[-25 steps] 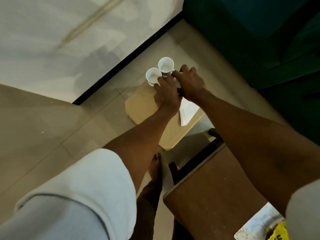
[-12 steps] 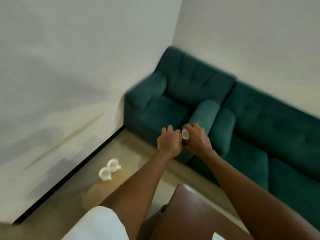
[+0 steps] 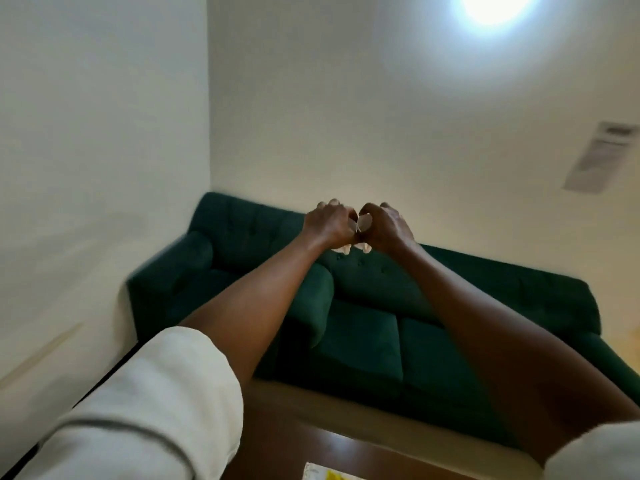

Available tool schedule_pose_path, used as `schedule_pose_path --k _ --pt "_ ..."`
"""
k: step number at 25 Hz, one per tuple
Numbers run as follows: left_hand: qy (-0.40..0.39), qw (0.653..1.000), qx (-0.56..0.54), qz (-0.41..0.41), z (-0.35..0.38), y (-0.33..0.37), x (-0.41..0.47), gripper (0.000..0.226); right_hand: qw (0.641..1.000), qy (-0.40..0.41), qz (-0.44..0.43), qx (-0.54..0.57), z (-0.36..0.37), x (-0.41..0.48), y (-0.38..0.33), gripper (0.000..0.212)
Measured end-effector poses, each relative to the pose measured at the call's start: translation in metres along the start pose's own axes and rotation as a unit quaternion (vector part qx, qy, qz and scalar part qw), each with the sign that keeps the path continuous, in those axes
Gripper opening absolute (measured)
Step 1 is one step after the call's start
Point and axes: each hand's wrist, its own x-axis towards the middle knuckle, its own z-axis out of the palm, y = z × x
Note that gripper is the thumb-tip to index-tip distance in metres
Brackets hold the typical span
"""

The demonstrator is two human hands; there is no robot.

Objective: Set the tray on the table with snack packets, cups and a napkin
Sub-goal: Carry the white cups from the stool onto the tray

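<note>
Biggest thing in shot is the dark green sofa [image 3: 363, 327] along the far wall, with the brown table [image 3: 311, 445] edge just poking in at the bottom and something yellow-and-white lying on it, too cropped to name. The person's arms reach out over both, hands raised in front of the sofa back. The left hand [image 3: 329, 223] and right hand [image 3: 388, 225] are curled tight and pressed together, pinching a small white thing [image 3: 363, 223] between them. Probably the napkin or a cup, honestly too blurry to say. No tray or cups visible at all. For this step, the person would do well to look back down, carry the item low over the table and keep both grips even so nothing tips or crumples.
</note>
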Motion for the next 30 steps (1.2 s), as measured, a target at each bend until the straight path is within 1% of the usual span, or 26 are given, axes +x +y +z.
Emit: schedule_pose_path --k 2,5,8,10,13,16,19,22,26,28,30 --pt "-0.001 1.0 -0.009 0.007 0.012 0.06 0.001 0.056 1.0 0.007 0.019 -0.016 -0.03 -0.016 0.05 0.052" --pt "-0.01 0.999 -0.031 0.003 0.042 0.117 0.003 0.054 0.999 -0.003 0.048 -0.006 -0.051 -0.036 0.108 0.06" --pt "-0.055 0.998 -0.021 0.005 0.085 0.16 0.004 0.055 0.996 -0.022 0.091 0.011 -0.046 -0.06 0.164 0.057" --pt "-0.095 0.995 -0.01 0.01 0.125 0.173 0.004 0.056 0.992 -0.041 0.119 0.016 -0.02 -0.076 0.2 0.05" --pt "-0.143 0.99 -0.02 0.0 0.202 0.162 -0.018 0.054 0.984 -0.068 0.163 0.022 0.045 -0.113 0.24 0.051" --pt "-0.209 0.978 -0.012 -0.016 0.297 0.136 -0.059 0.051 0.973 -0.125 0.188 0.035 0.135 -0.166 0.271 0.056" --pt "-0.284 0.958 -0.013 -0.044 0.391 0.111 -0.114 0.051 0.952 -0.208 0.218 0.049 0.225 -0.225 0.298 0.063" --pt "-0.348 0.935 -0.024 -0.058 0.467 0.094 -0.167 0.047 0.931 -0.263 0.246 0.068 0.3 -0.286 0.319 0.061" --pt "-0.429 0.9 -0.011 -0.074 0.562 0.059 -0.225 0.05 0.898 -0.332 0.275 0.083 0.398 -0.363 0.339 0.065" --pt "-0.447 0.892 -0.005 -0.067 0.602 0.046 -0.248 0.051 0.891 -0.354 0.277 0.071 0.436 -0.391 0.349 0.066" --pt "-0.443 0.895 0.004 -0.059 0.627 0.037 -0.264 0.052 0.891 -0.362 0.269 0.045 0.458 -0.409 0.354 0.066"
